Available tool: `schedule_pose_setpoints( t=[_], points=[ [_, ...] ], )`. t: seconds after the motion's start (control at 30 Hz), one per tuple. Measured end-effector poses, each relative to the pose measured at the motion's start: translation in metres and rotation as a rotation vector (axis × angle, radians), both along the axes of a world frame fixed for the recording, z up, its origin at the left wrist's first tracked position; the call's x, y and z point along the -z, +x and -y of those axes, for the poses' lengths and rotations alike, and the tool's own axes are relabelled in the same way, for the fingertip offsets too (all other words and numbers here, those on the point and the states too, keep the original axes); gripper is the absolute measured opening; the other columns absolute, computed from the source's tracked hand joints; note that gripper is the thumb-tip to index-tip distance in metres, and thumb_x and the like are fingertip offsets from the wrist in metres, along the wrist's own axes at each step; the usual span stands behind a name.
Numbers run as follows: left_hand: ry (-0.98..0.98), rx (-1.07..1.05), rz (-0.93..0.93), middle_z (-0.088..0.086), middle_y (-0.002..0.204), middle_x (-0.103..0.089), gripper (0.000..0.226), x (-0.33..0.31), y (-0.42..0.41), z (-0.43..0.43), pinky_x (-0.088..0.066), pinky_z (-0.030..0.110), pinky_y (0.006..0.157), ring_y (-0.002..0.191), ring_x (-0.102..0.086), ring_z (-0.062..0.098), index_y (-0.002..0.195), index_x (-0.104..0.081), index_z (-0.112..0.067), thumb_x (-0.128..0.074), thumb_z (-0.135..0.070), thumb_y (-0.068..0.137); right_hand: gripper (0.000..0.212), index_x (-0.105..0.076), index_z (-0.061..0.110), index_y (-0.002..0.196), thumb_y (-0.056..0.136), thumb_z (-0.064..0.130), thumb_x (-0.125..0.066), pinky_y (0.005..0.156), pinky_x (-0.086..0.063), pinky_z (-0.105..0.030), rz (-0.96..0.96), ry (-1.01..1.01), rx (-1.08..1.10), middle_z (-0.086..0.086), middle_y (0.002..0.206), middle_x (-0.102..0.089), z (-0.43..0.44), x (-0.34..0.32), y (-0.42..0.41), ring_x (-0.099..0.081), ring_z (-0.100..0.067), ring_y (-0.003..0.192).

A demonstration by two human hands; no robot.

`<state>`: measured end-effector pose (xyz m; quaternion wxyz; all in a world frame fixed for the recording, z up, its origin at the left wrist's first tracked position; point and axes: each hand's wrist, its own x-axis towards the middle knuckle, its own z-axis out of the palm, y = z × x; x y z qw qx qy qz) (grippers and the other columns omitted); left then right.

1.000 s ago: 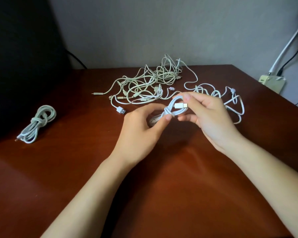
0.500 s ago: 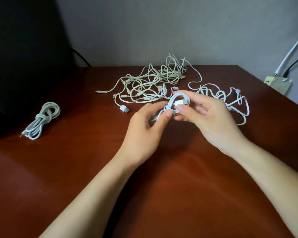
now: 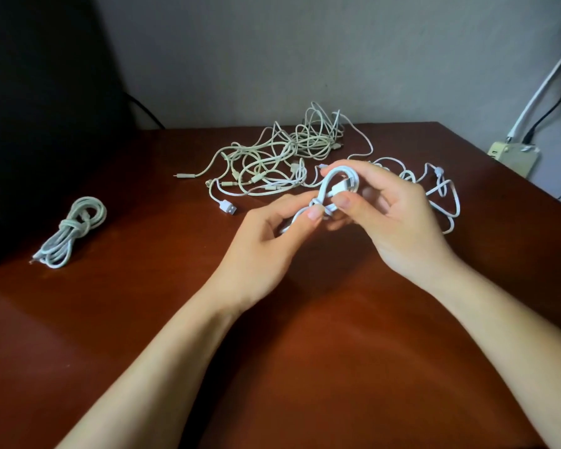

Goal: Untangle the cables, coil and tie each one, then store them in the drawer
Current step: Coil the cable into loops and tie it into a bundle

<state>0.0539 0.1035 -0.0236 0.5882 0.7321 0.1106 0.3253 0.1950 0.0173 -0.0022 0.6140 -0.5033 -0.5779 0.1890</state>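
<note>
- The step in hand looks like the tying of one cable. A small white coil (image 3: 326,189) is held in the air a little above the table (image 3: 305,367), between both hands and just in front of the tangle (image 3: 272,160).
- The left hand (image 3: 266,241) has its fingers (image 3: 314,214) curled round the lower part of the coil, with the thumb pressing on the wrapped middle.
- The right hand (image 3: 399,218) pinches the upper loop. Its fingers (image 3: 342,201) lie close to the plug (image 3: 341,187), which rests across that loop.
- I judge that the next move is to pass the plug end through the loop and pull it snug. This needs a firm hold from the left hand, so that the turns do not spring open.
- One tied bundle (image 3: 70,230) lies far to the left on the table, so most of the task is not yet done.
- A loose white cable (image 3: 444,192) lies behind the right hand, and one end of it seems to run into the tangle.
- A flat USB plug (image 3: 228,208) sticks out of the tangle towards the left hand.
- A socket box (image 3: 514,157) sits beyond the right edge of the table.
- No drawer is in view.
- Nothing blocks the hands, but the loose cable is near enough to catch on the coil.
</note>
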Motion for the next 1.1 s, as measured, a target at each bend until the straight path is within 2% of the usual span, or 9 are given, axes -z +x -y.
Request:
schedule_pose_setpoints(
  t=[0.23,0.3,0.4,0.5,0.6,0.7,0.87,1.0,1.1],
  points=[
    [0.038,-0.035,-0.004,0.009,0.119,-0.067,0.039,-0.001,0.003,0.004,-0.038,0.054,0.105,0.118,-0.058,0.029,0.122,-0.065,-0.013,-0.051,-0.037,0.094,0.031,-0.053,0.034,0.116,0.086,0.028,-0.057,0.068,-0.057,-0.034,0.117,0.063,0.100,0.016,0.097,-0.061,0.000,0.002,0.000,-0.065,-0.014,0.083],
    [0.046,-0.041,-0.013,0.005,0.118,-0.067,0.036,-0.002,0.004,0.005,-0.040,0.051,0.105,0.117,-0.059,0.025,0.121,-0.065,-0.013,-0.052,-0.033,0.095,0.029,-0.054,0.034,0.117,0.088,0.031,-0.055,0.078,-0.056,-0.038,0.206,0.059,0.164,0.014,0.105,-0.060,0.000,0.003,0.003,-0.063,-0.013,0.094],
    [0.095,-0.087,-0.045,0.004,0.113,-0.069,0.034,-0.002,0.004,0.008,-0.043,0.046,0.101,0.109,-0.062,0.022,0.120,-0.066,-0.017,-0.052,-0.032,0.093,0.027,-0.056,0.029,0.115,0.088,0.033,-0.053,0.080,-0.052,-0.031,0.292,0.040,0.203,0.004,0.108,-0.059,-0.001,0.006,0.005,-0.058,-0.006,0.100],
    [0.115,-0.104,-0.044,0.014,0.107,-0.068,0.030,-0.004,0.003,0.010,-0.048,0.036,0.080,0.088,-0.062,0.029,0.118,-0.068,-0.021,-0.055,-0.032,0.093,0.026,-0.056,0.036,0.113,0.087,0.035,-0.055,0.082,-0.052,-0.043,0.265,0.006,0.166,0.007,0.109,-0.061,-0.002,0.008,0.005,-0.060,-0.010,0.100],
    [0.052,-0.105,-0.024,-0.006,0.071,-0.065,0.032,-0.006,0.001,0.012,-0.035,0.015,0.054,0.059,-0.044,0.006,0.111,-0.070,-0.013,-0.058,-0.032,0.089,0.022,-0.057,0.038,0.108,0.087,0.036,-0.055,0.083,-0.053,-0.041,0.267,-0.001,0.149,0.010,0.105,-0.064,-0.002,0.009,0.004,-0.063,-0.009,0.096],
    [0.010,-0.127,-0.024,-0.013,0.054,-0.045,0.035,-0.007,0.000,0.013,-0.026,0.016,0.048,0.052,-0.033,0.009,0.101,-0.073,-0.013,-0.058,-0.037,0.082,0.020,-0.057,0.039,0.106,0.087,0.038,-0.054,0.081,-0.053,-0.041,0.289,-0.002,0.151,0.010,0.102,-0.066,-0.002,0.010,0.003,-0.063,-0.007,0.093],
    [-0.078,-0.085,-0.090,-0.014,0.056,-0.055,0.028,-0.010,0.000,0.011,-0.035,0.009,0.052,0.053,-0.042,0.004,0.092,-0.072,-0.016,-0.060,-0.040,0.083,0.015,-0.057,0.038,0.102,0.088,0.038,-0.051,0.080,-0.053,-0.038,0.258,-0.004,0.180,0.012,0.095,-0.065,-0.007,0.014,0.003,-0.062,-0.006,0.090],
    [-0.281,0.018,-0.086,0.002,0.085,-0.066,0.023,-0.012,-0.001,0.007,-0.051,0.020,0.066,0.066,-0.047,0.010,0.099,-0.071,-0.010,-0.062,-0.027,0.087,0.012,-0.058,0.041,0.095,0.086,0.043,-0.051,0.076,-0.049,-0.024,0.241,-0.019,0.249,0.014,0.088,-0.066,-0.008,0.013,0.004,-0.061,-0.005,0.082],
    [-0.342,-0.001,-0.072,0.006,0.088,-0.068,0.015,-0.012,-0.001,0.006,-0.053,0.024,0.067,0.064,-0.049,0.011,0.096,-0.071,-0.013,-0.062,-0.021,0.088,0.015,-0.062,0.039,0.085,0.082,0.051,-0.053,0.071,-0.051,-0.042,0.194,-0.041,0.333,0.002,0.079,-0.066,-0.008,0.012,0.007,-0.060,-0.027,0.072]
  ],
)
